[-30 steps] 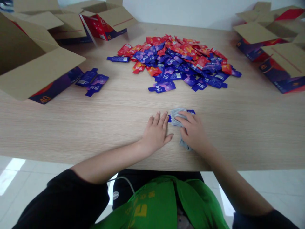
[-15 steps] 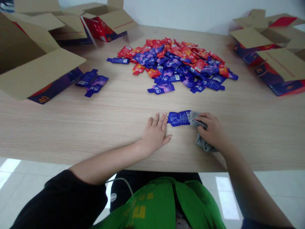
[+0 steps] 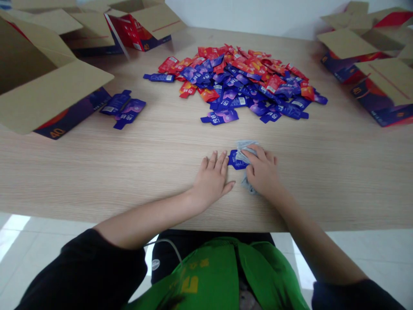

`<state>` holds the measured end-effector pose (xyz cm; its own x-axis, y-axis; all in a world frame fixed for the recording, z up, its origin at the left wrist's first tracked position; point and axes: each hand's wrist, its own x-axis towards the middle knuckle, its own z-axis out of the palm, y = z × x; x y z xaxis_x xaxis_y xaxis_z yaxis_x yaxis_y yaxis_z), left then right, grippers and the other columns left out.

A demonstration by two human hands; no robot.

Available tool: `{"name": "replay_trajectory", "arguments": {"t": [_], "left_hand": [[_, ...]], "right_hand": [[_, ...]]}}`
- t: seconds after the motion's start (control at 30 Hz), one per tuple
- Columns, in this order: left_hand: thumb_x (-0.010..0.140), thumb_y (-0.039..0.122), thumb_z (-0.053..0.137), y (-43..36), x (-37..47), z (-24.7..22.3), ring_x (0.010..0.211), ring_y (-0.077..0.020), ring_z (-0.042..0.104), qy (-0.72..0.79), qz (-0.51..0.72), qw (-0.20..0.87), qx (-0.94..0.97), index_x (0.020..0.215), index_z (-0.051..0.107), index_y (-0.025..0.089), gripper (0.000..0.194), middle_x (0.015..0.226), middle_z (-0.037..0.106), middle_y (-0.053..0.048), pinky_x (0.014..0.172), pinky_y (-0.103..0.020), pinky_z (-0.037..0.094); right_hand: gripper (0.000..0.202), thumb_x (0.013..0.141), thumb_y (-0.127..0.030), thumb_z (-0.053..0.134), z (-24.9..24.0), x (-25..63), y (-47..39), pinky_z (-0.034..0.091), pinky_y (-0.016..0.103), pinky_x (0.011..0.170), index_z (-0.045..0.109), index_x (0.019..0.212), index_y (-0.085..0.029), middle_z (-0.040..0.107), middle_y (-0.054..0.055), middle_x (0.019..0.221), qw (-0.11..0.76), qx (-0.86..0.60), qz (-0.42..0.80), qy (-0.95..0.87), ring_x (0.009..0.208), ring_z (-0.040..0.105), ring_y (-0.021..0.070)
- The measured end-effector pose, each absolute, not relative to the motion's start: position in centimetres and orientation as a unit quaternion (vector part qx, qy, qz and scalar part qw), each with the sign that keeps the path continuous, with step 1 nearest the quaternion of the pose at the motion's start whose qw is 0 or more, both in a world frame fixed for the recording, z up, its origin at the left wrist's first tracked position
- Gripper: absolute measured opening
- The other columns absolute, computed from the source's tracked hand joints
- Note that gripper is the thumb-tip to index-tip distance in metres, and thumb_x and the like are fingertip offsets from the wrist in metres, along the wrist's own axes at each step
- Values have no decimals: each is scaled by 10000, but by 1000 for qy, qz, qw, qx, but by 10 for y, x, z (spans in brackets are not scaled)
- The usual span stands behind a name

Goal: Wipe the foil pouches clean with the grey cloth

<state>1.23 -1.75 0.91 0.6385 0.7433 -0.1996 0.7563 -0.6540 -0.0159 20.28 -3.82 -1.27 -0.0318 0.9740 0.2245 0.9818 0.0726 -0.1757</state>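
A blue sachet lies flat on the wooden table, its narrow end toward the left. My left hand rests flat with fingers stretched out, its fingertips at that narrow end. A grey cloth is bunched under my right hand, whose fingers press it onto the sachet. Cloth and hand cover the sachet's right part. Part of the cloth hangs out below the right hand.
A heap of red and blue sachets lies across the table's far middle. Two blue sachets lie beside an open carton at left. More open cartons stand at the back left and at right.
My right hand has slid left with the cloth, from the sachet's right end to over its middle. My left hand has stayed at the narrow end.
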Motion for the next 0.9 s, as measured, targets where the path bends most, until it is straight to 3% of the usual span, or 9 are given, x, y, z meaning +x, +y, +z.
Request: {"name": "replay_trajectory", "arguments": {"t": [0.3, 0.5, 0.57, 0.73, 0.9], "left_hand": [[1057, 559, 423, -17, 12, 6, 1594, -395, 239, 416, -92, 32, 904, 1643, 306, 48, 787, 1731, 210, -167, 1236, -535, 336], [1061, 558, 414, -17, 11, 7, 1591, -399, 243, 412, -88, 30, 906, 1643, 296, 37, 790, 1729, 202, -172, 1234, -538, 341], [1062, 554, 413, -17, 12, 8, 1594, -399, 235, 413, -93, 32, 905, 1642, 288, 28, 794, 1729, 194, -174, 1236, -546, 338], [1061, 563, 402, -17, 12, 8, 1594, -399, 233, 411, -94, 36, 906, 1630, 325, 26, 786, 1722, 211, -183, 1238, -551, 334], [1062, 550, 411, -17, 12, 8, 1596, -393, 229, 413, -88, 36, 906, 1643, 297, 39, 782, 1730, 189, -175, 1242, -543, 330]], "right_hand": [[492, 866, -142, 460, -29, 268, -39, 488, 582, 1028, 685, 1303, -167, 620, 180, 1387, 206, -716, -1, -667, 1234, 581, 360], [472, 865, -115, 463, -11, 242, -33, 462, 521, 1088, 676, 1281, -179, 627, 160, 1347, 297, -659, -28, -691, 1271, 574, 308], [488, 879, -108, 458, -6, 220, -34, 455, 507, 1093, 660, 1320, -161, 610, 167, 1385, 279, -640, -21, -716, 1278, 560, 308], [509, 908, -141, 470, -8, 182, -37, 464, 533, 1014, 676, 1370, -195, 582, 113, 1491, 137, -646, 0, -751, 1160, 547, 338], [523, 919, -145, 448, -14, 199, -43, 465, 539, 1002, 669, 1392, -175, 567, 134, 1499, 136, -688, -28, -712, 1176, 532, 351]]}}
